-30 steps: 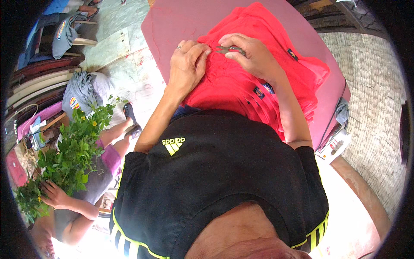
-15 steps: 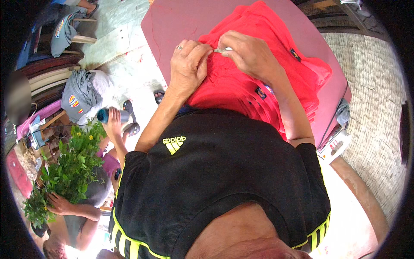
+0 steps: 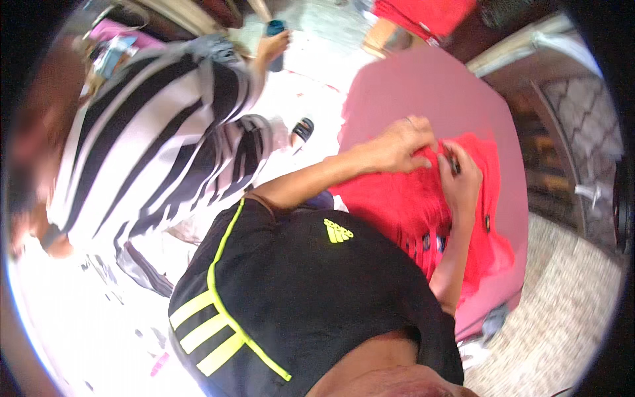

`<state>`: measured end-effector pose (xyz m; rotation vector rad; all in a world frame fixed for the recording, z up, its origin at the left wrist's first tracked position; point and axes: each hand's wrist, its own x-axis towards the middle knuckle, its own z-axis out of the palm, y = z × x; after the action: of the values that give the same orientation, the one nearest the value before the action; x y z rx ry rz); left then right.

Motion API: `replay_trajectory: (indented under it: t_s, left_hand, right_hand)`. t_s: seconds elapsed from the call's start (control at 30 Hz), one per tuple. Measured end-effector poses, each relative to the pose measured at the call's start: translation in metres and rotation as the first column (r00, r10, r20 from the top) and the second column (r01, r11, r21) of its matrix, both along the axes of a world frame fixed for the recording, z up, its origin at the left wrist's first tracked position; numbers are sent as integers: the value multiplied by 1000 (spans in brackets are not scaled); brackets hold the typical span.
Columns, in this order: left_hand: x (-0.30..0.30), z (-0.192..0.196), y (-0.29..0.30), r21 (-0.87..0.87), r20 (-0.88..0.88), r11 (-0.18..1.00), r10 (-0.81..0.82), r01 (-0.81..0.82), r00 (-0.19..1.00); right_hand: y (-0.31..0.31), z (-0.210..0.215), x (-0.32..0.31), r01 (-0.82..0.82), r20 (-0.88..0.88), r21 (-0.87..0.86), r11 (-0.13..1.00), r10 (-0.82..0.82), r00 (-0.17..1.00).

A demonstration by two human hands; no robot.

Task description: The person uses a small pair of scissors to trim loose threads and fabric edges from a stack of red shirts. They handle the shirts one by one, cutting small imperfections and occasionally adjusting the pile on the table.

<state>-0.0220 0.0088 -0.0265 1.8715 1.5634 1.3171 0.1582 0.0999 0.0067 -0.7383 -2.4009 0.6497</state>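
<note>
Red garments (image 3: 390, 198) with small dark labels lie layered over the near part of the pink tabletop (image 3: 397, 86). My left hand (image 3: 403, 145) is above them, its fingers curled and closed on a bit of the red cloth. Close on its right, my right hand (image 3: 463, 175) is closed around a small dark, snips-like tool (image 3: 454, 165). Blur hides the tool's exact kind. The fingertips of both hands nearly meet over the cloth.
At left a person in a black-and-white striped top (image 3: 165, 126) stands close by, a hand holding a blue-grey tumbler (image 3: 275, 43). More red cloth (image 3: 430, 16) lies past the table's far end. Dark wooden furniture (image 3: 542, 139) stands at right.
My view has swung, so table and hands appear farther right. My hands have drawn slightly apart. The person at left, earlier carrying a leafy plant, now shows a striped back.
</note>
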Motion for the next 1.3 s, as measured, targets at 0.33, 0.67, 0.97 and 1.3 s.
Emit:
replay_trajectory:
  t_s: [0.33, 0.67, 0.97, 1.3]
  left_hand:
    - [-11, 11, 21, 195, 163, 970, -177, 144, 971]
    - [4, 18, 46, 161, 29, 960, -236, 228, 971]
    - [2, 23, 51, 78, -60, 944, -318, 322, 946]
    - [9, 12, 61, 2, -27, 942, -334, 334, 942]
  right_hand:
    - [21, 21, -1, -148, -40, -284, 947, 143, 989]
    - [25, 20, 32, -58, -75, -419, 906, 29, 997]
    - [36, 11, 60, 79, -22, -526, 847, -107, 994]
    - [42, -18, 65, 49, -62, -568, 822, -102, 993]
